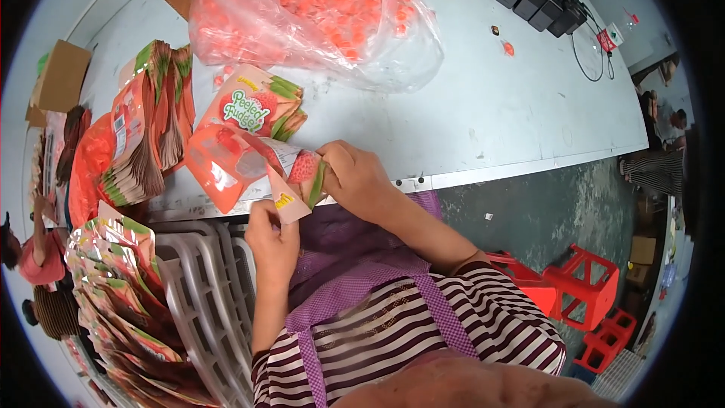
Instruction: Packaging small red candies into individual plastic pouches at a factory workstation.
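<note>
At the table's near edge I hold a pink candy pouch (304,169) with a strawberry picture and a green corner. My left hand (272,245) is closed, pinching the pouch's pale lower edge between thumb and fingers. On the other side, my right hand (355,181) is closed round the pouch's green end, its fingertips partly hidden. Just left of my hands lies a red pouch panel with clear windows (220,168); whether it belongs to the held pouch I cannot tell. Beyond it rests a small stack of printed pouches (247,103).
A clear bag of red wrapped candies (332,0) sits at the back. Fanned pouches (143,136) stand at left. Below them, more pouches (124,287) fill grey plastic crates (198,279). Black power adapters (540,4), a bottle (615,34) and red stools (581,287) are at right.
</note>
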{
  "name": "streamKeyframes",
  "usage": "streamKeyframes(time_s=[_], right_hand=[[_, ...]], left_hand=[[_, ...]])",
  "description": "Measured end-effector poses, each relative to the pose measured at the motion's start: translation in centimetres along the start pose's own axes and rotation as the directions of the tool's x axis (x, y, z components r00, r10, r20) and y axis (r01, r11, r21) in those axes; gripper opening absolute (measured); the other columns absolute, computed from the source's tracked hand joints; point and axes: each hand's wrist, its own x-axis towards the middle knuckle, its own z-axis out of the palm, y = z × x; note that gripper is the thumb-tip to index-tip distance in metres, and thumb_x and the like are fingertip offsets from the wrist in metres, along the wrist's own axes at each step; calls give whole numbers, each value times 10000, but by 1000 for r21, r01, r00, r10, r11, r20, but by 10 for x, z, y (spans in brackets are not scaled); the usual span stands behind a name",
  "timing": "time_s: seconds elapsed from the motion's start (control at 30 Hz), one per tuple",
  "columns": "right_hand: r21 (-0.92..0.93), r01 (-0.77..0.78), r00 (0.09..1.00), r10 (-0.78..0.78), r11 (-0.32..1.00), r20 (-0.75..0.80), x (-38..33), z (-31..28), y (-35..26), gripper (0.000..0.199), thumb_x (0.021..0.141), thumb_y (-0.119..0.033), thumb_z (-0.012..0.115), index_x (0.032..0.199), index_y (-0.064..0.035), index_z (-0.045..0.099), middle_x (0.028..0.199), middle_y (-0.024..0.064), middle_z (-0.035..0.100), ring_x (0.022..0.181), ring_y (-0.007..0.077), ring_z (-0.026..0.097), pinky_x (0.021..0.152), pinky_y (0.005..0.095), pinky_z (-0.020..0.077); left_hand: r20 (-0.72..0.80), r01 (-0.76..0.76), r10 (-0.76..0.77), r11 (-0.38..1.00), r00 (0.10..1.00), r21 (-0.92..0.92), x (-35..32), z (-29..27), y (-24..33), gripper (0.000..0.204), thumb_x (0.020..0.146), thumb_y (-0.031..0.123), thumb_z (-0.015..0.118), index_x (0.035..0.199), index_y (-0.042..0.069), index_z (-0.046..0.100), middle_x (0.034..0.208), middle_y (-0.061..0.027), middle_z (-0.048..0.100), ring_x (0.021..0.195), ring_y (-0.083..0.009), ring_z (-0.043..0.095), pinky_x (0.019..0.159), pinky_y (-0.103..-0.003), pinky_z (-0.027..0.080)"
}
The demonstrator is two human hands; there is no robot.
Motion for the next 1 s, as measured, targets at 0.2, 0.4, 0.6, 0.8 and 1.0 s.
streamKeyframes(time_s=[0.2,0.4,0.6,0.8,1.0], right_hand=[[193,-174,973,138,966,188,2,-2,-4,113,784,-10,511,890,-7,472,809,188,594,702,386,586,595,434,466],[194,-239,945,181,952,274,-1,-2,7,94,804,-25,495,892,0,471,841,200,599,755,380,594,647,411,470],[253,-400,874,283,881,395,7,-15,21,114,824,-84,546,897,-4,510,817,149,610,742,277,611,669,356,470],[-61,-165,970,173,984,171,64,-57,80,303,828,-197,624,1067,-28,542,1006,112,586,944,204,561,830,319,441],[-318,-106,993,119,942,21,197,-64,186,565,840,-446,558,1236,-52,477,1267,181,469,1207,327,407,978,389,354]], left_hand=[[60,-653,690,650,721,389,16,-17,-1,402,645,-1,696,1008,167,652,1280,-183,407,1112,-393,455,884,-420,405],[271,-661,614,597,741,455,23,-22,17,309,628,62,708,920,159,678,1372,-166,351,1185,-381,410,923,-456,368],[218,-722,701,583,679,371,39,-19,4,206,641,64,708,782,9,569,1210,-162,533,1155,-347,457,895,-461,381],[2,-660,692,689,722,299,77,12,-34,159,735,12,656,805,-4,514,1015,-160,610,924,-292,590,786,-379,442],[18,-119,125,969,992,-216,79,29,-57,42,878,42,492,857,17,466,775,-50,512,706,-98,489,628,-245,426]])
